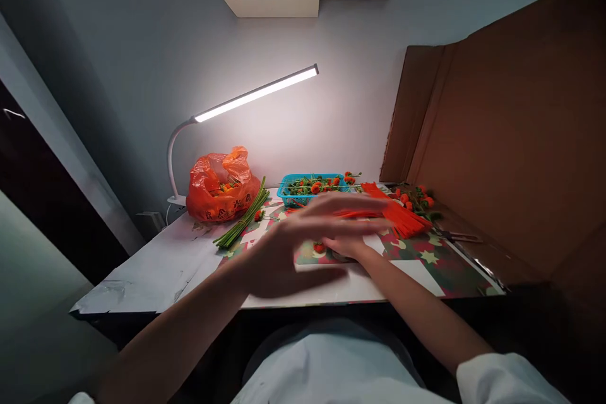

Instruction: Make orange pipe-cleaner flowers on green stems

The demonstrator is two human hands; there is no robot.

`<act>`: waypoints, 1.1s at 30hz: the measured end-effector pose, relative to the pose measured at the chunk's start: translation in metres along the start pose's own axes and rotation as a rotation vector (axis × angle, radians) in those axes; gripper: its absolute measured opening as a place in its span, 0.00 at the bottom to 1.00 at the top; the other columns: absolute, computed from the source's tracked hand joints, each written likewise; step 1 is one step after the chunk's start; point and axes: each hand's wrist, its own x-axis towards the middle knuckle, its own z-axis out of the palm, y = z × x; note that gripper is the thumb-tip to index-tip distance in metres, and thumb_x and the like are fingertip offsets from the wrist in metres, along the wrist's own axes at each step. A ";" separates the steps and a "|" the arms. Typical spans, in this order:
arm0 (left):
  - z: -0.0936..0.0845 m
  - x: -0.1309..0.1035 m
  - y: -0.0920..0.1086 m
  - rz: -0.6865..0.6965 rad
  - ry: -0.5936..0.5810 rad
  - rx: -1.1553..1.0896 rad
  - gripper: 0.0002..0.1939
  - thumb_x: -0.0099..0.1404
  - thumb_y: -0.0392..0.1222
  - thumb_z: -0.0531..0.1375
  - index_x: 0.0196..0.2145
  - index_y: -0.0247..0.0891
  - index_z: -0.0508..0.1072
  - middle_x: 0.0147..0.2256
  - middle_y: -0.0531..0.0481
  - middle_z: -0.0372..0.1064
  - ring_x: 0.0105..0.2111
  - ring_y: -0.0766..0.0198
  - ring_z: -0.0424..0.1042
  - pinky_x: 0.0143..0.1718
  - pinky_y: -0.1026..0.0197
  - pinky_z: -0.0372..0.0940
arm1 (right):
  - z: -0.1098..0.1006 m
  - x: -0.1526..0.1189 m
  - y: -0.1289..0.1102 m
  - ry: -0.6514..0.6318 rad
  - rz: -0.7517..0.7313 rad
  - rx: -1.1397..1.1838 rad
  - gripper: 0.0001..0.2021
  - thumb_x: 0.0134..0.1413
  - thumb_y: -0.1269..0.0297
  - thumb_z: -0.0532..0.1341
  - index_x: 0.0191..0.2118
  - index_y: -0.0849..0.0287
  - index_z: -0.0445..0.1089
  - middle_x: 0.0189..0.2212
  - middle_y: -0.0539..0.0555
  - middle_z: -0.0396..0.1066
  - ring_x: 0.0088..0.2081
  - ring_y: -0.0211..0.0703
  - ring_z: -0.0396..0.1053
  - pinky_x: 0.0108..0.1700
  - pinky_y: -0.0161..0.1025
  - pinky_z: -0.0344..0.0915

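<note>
My left hand (303, 246) is raised across the middle of the view, its fingers stretched and spread with the thumb apart. It is smeared by motion, and nothing shows in it. Lower, over the table, my right hand (348, 247) is partly covered by the left. Its fingers are closed beside an orange flower head (319, 247), seemingly gripping that flower; the stem is hidden. Behind the hands lie red-orange strips or sticks (404, 219) in a bundle. A bunch of green stems (243, 218) rests to the left, near a single orange flower (258, 216).
A blue basket (281, 192) of orange flowers stands at the back. Left of it are an orange plastic bag (203, 192) and a lit desk lamp (258, 93). More flowers (411, 199) and scissors or pliers (461, 237) lie right, beside tall cardboard (502, 139). A cabinet (277, 5) hangs above.
</note>
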 end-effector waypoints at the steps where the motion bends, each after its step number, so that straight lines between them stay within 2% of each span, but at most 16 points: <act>1: 0.006 0.006 -0.014 -0.061 -0.038 0.013 0.20 0.58 0.48 0.63 0.48 0.46 0.73 0.46 0.47 0.71 0.51 0.51 0.67 0.49 0.52 0.66 | 0.000 0.000 0.000 0.005 -0.003 0.000 0.07 0.48 0.73 0.59 0.29 0.60 0.75 0.22 0.49 0.72 0.25 0.35 0.64 0.32 0.32 0.56; 3: 0.024 0.016 -0.049 -0.290 -0.040 0.072 0.10 0.59 0.41 0.61 0.40 0.42 0.76 0.40 0.49 0.74 0.45 0.56 0.71 0.48 0.55 0.66 | 0.000 0.001 0.001 0.019 -0.013 -0.003 0.07 0.48 0.73 0.59 0.28 0.60 0.75 0.21 0.49 0.71 0.24 0.35 0.63 0.31 0.32 0.55; 5: 0.043 0.018 -0.087 -0.410 -0.034 0.105 0.06 0.59 0.38 0.60 0.33 0.36 0.77 0.34 0.47 0.74 0.39 0.57 0.72 0.44 0.54 0.67 | 0.001 0.001 0.001 0.028 -0.023 -0.008 0.07 0.48 0.73 0.59 0.29 0.60 0.75 0.20 0.48 0.71 0.23 0.34 0.63 0.31 0.32 0.54; 6: 0.051 0.015 -0.105 -0.460 -0.033 0.112 0.06 0.61 0.39 0.59 0.32 0.35 0.76 0.33 0.47 0.73 0.37 0.57 0.72 0.42 0.53 0.68 | 0.001 0.001 0.002 0.031 -0.027 -0.011 0.07 0.48 0.73 0.59 0.29 0.60 0.75 0.20 0.48 0.71 0.23 0.34 0.62 0.31 0.32 0.54; 8: 0.065 0.003 -0.131 -0.528 -0.077 0.091 0.09 0.64 0.41 0.58 0.39 0.33 0.73 0.38 0.46 0.72 0.37 0.59 0.72 0.40 0.53 0.69 | 0.001 0.002 0.003 0.033 -0.036 -0.018 0.07 0.50 0.72 0.59 0.29 0.60 0.75 0.20 0.48 0.70 0.23 0.34 0.62 0.30 0.32 0.54; 10: 0.073 -0.010 -0.145 -0.551 -0.156 0.035 0.15 0.66 0.44 0.57 0.47 0.34 0.69 0.45 0.45 0.69 0.40 0.60 0.71 0.40 0.53 0.69 | 0.002 0.002 0.004 0.026 -0.048 -0.026 0.06 0.50 0.71 0.60 0.28 0.60 0.75 0.20 0.49 0.70 0.23 0.35 0.62 0.30 0.32 0.53; 13: 0.080 -0.022 -0.149 -0.525 -0.237 -0.052 0.11 0.65 0.43 0.58 0.42 0.33 0.71 0.39 0.48 0.70 0.35 0.63 0.71 0.36 0.58 0.69 | 0.003 0.003 0.007 0.013 -0.065 -0.040 0.05 0.51 0.69 0.61 0.28 0.60 0.75 0.20 0.49 0.70 0.24 0.35 0.62 0.30 0.32 0.53; 17: 0.085 -0.024 -0.148 -0.474 -0.195 -0.111 0.06 0.59 0.41 0.61 0.29 0.35 0.74 0.29 0.53 0.68 0.28 0.67 0.67 0.29 0.66 0.64 | 0.003 0.004 0.010 0.006 -0.081 -0.055 0.04 0.50 0.70 0.62 0.27 0.60 0.74 0.19 0.48 0.69 0.22 0.34 0.60 0.30 0.32 0.52; 21: 0.087 -0.022 -0.147 -0.458 -0.151 -0.148 0.06 0.57 0.41 0.60 0.27 0.36 0.74 0.28 0.52 0.68 0.28 0.67 0.66 0.27 0.67 0.61 | 0.003 0.004 0.011 0.011 -0.089 -0.062 0.05 0.49 0.71 0.62 0.26 0.60 0.74 0.19 0.48 0.69 0.23 0.34 0.61 0.30 0.32 0.52; 24: 0.086 -0.021 -0.143 -0.460 -0.165 -0.192 0.05 0.56 0.40 0.60 0.25 0.37 0.73 0.29 0.52 0.69 0.28 0.66 0.66 0.27 0.67 0.60 | 0.002 0.004 0.011 0.021 -0.084 -0.064 0.04 0.48 0.71 0.62 0.26 0.60 0.74 0.20 0.49 0.70 0.23 0.35 0.61 0.31 0.33 0.53; 33: 0.089 -0.021 -0.139 -0.505 -0.129 -0.322 0.11 0.55 0.47 0.62 0.24 0.36 0.72 0.30 0.49 0.69 0.31 0.64 0.66 0.30 0.64 0.60 | 0.001 0.005 0.012 0.035 -0.067 0.054 0.03 0.47 0.71 0.63 0.26 0.59 0.74 0.21 0.50 0.72 0.25 0.37 0.64 0.34 0.35 0.56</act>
